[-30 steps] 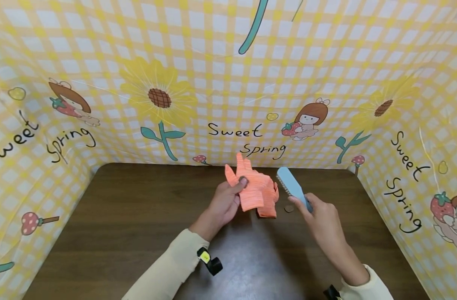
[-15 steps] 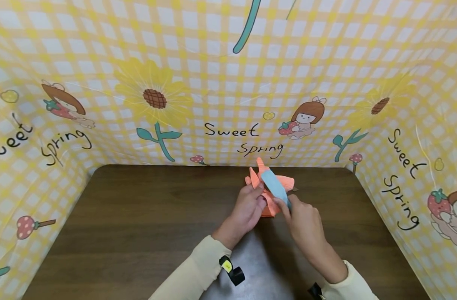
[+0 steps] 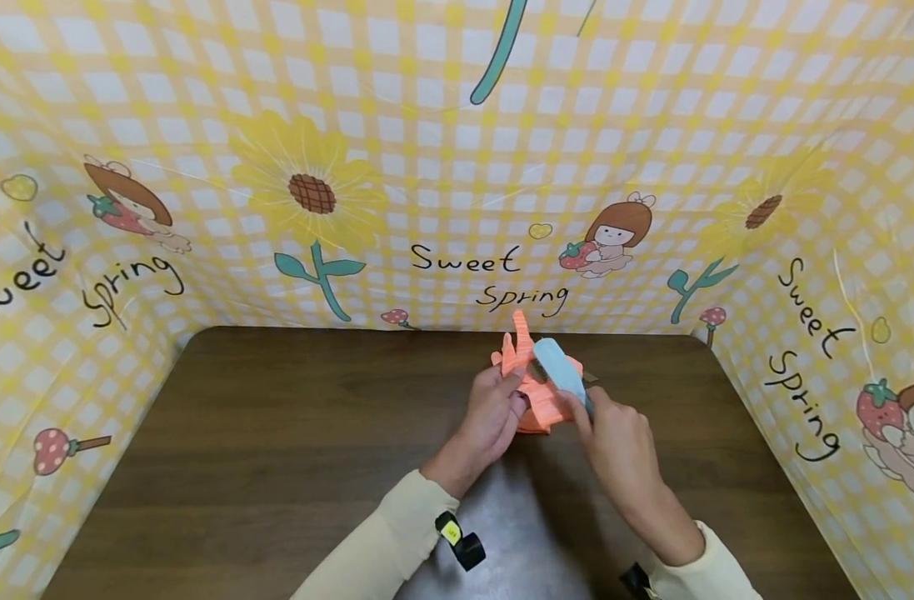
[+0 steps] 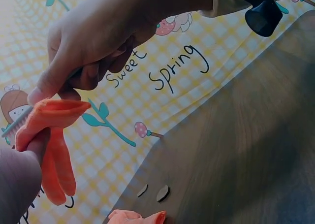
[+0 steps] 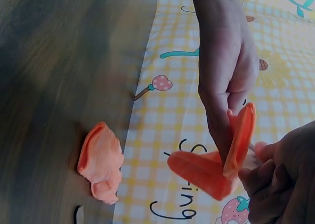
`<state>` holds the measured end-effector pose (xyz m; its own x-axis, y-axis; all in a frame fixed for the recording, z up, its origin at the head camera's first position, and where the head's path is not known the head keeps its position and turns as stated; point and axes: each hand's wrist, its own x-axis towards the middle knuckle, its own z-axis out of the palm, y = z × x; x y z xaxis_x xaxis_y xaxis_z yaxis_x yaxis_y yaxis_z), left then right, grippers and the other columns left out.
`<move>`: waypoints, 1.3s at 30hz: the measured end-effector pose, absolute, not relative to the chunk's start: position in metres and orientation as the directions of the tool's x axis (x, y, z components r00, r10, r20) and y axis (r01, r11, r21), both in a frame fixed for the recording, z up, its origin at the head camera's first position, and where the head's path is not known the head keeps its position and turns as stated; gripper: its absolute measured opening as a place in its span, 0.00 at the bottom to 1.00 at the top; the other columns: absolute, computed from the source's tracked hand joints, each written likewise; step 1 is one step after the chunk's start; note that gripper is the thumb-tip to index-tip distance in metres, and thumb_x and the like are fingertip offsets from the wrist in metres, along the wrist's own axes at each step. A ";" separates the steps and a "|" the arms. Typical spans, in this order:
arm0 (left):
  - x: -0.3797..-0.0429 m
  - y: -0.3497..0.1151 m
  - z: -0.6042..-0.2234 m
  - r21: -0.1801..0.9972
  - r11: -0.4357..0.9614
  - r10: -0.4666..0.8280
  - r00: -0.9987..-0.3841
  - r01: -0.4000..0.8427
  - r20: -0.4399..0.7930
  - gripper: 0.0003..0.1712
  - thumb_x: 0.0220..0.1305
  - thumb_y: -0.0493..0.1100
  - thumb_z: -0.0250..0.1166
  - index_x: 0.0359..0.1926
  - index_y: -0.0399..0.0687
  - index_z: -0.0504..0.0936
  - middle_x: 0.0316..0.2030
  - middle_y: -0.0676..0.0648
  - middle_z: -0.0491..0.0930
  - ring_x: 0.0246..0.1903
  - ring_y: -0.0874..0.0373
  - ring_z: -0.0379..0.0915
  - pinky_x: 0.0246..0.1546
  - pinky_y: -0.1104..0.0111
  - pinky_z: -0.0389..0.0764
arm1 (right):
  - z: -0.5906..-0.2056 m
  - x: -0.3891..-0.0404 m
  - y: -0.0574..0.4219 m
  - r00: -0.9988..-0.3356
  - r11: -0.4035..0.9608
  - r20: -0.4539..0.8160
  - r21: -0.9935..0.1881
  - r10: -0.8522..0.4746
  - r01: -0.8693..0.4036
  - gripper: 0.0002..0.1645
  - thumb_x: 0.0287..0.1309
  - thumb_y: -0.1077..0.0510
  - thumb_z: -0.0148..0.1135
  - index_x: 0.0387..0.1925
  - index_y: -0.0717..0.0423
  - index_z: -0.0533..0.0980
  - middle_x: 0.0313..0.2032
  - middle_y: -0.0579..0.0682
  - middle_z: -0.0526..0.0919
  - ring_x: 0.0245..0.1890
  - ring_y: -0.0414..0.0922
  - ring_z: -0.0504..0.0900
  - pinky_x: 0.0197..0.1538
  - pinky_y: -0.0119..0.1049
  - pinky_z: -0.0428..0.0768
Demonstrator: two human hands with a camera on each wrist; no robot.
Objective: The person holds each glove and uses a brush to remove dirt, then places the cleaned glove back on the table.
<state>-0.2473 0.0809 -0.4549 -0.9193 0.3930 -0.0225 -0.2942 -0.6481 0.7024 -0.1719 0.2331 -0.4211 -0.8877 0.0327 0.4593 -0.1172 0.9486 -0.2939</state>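
In the head view my left hand (image 3: 488, 421) pinches an orange knitted glove (image 3: 550, 406) above the table, its fingers pointing up and away. My right hand (image 3: 620, 437) grips a light blue brush (image 3: 557, 367) by its handle, thumb along it. The brush head overlaps the glove, bristles facing it. From the left wrist view, the bristles (image 4: 17, 124) show right against the glove's fabric, and the cuff (image 4: 64, 107) gapes open. A second orange glove (image 5: 101, 160) lies crumpled on the table in the right wrist view, mostly hidden beneath the held one in the head view.
Two small flat dark pieces, one of them (image 4: 163, 193), lie on the brown wooden table (image 3: 277, 433) near the loose glove. A yellow checked cloth (image 3: 457, 192) with printed flowers and words rises behind the table and along both sides.
A second ago the brush was held apart, right of the glove. My left hand has moved right with the glove, which now bends, and the brush has come over it, shifting slightly right since.
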 end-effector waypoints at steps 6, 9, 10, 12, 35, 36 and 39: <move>-0.249 0.083 -0.456 0.733 -0.629 0.364 -0.931 -0.260 -0.018 0.22 0.81 0.33 0.42 0.68 0.23 0.64 0.62 0.35 0.75 0.60 0.51 0.75 0.63 0.55 0.77 | -0.418 -0.171 0.242 -0.921 0.927 0.381 -0.370 0.085 -0.067 0.24 0.70 0.46 0.63 0.24 0.58 0.70 0.15 0.44 0.60 0.15 0.44 0.64 0.21 0.36 0.63; -0.250 0.083 -0.456 0.745 -0.614 0.356 -0.934 -0.260 -0.032 0.22 0.80 0.32 0.42 0.67 0.22 0.65 0.58 0.37 0.76 0.57 0.52 0.76 0.58 0.59 0.80 | -0.414 -0.171 0.249 -0.932 0.909 0.335 -0.417 0.140 -0.013 0.26 0.72 0.43 0.59 0.26 0.58 0.72 0.15 0.44 0.61 0.16 0.45 0.66 0.22 0.36 0.65; -0.250 0.083 -0.456 0.751 -0.608 0.355 -0.934 -0.258 -0.034 0.22 0.80 0.32 0.42 0.67 0.22 0.65 0.58 0.37 0.76 0.57 0.53 0.75 0.57 0.60 0.80 | -0.413 -0.171 0.250 -0.932 0.901 0.325 -0.433 0.159 0.003 0.26 0.73 0.41 0.58 0.27 0.59 0.73 0.15 0.45 0.62 0.16 0.45 0.66 0.22 0.36 0.65; -0.251 0.082 -0.456 0.757 -0.602 0.358 -0.933 -0.255 -0.030 0.22 0.80 0.32 0.42 0.67 0.22 0.64 0.59 0.36 0.75 0.58 0.52 0.75 0.56 0.60 0.80 | -0.410 -0.172 0.252 -0.932 0.889 0.312 -0.458 0.186 0.024 0.27 0.73 0.40 0.57 0.28 0.59 0.73 0.15 0.45 0.63 0.17 0.45 0.67 0.22 0.37 0.66; -0.251 0.089 -0.455 0.689 -0.630 0.477 -0.879 -0.359 -0.022 0.32 0.73 0.25 0.51 0.76 0.40 0.60 0.73 0.41 0.68 0.69 0.51 0.69 0.68 0.59 0.74 | -0.419 -0.172 0.238 -0.934 0.906 0.348 -0.414 0.075 -0.082 0.20 0.72 0.49 0.62 0.32 0.62 0.76 0.14 0.45 0.63 0.14 0.42 0.64 0.19 0.33 0.62; -0.250 0.088 -0.455 0.683 -0.630 0.472 -0.880 -0.370 -0.041 0.32 0.73 0.24 0.51 0.75 0.39 0.60 0.73 0.41 0.68 0.69 0.51 0.68 0.68 0.58 0.73 | -0.419 -0.171 0.239 -0.933 0.909 0.351 -0.410 0.076 -0.081 0.20 0.72 0.49 0.62 0.31 0.62 0.76 0.14 0.45 0.64 0.14 0.42 0.64 0.19 0.33 0.62; -0.250 0.087 -0.457 0.674 -0.634 0.460 -0.886 -0.379 -0.066 0.31 0.72 0.23 0.50 0.73 0.34 0.61 0.72 0.38 0.68 0.70 0.49 0.67 0.71 0.54 0.69 | -0.421 -0.170 0.243 -0.931 0.911 0.355 -0.407 0.086 -0.071 0.21 0.71 0.47 0.62 0.31 0.61 0.76 0.14 0.46 0.65 0.14 0.42 0.64 0.19 0.33 0.63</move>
<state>-0.2497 0.0874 -0.4575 -0.8857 0.4596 -0.0658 -0.3793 -0.6344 0.6735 -0.1700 0.2430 -0.4207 -0.9307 0.0860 0.3554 -0.0713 0.9107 -0.4068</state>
